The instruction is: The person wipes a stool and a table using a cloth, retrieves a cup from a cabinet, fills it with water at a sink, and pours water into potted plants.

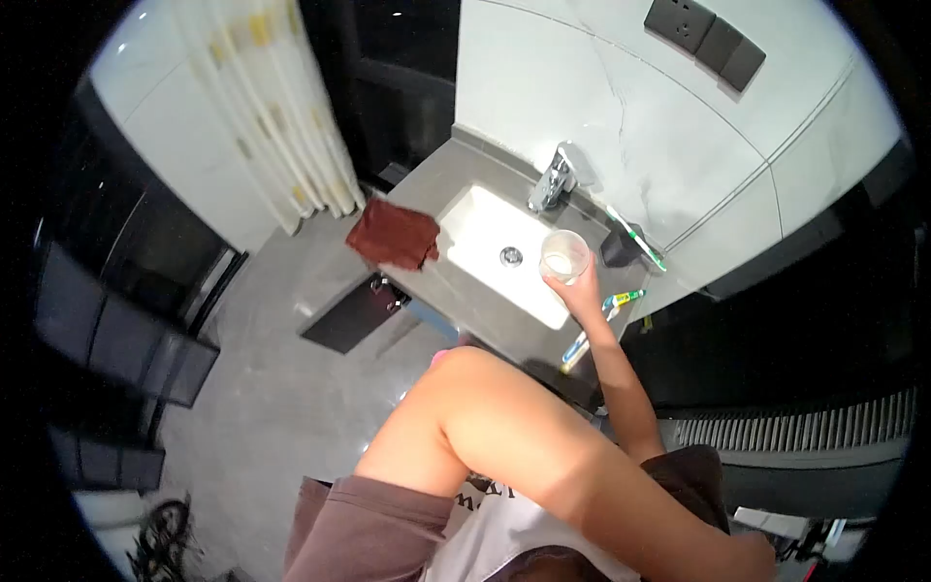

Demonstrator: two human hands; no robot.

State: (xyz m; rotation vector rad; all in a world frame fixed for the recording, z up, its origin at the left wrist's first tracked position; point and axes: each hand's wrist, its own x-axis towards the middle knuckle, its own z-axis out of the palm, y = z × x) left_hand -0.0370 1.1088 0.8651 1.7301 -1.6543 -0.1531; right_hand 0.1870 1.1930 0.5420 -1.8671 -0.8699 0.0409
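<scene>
My right hand is closed around a clear plastic cup, held over the right end of the white sink basin. The cup's open mouth faces up toward me; whether it holds liquid is unclear. My left arm is bent across my chest, and my left hand sits at the lower right near my right sleeve, its fingers not distinguishable. A chrome faucet stands behind the basin. Close to my right hand are a dark cup, a green-and-white toothbrush and a toothpaste tube.
A dark red cloth hangs over the left part of the grey counter. Below, a dark cabinet door stands open. A patterned curtain hangs at the back left. Wall sockets are at the top right.
</scene>
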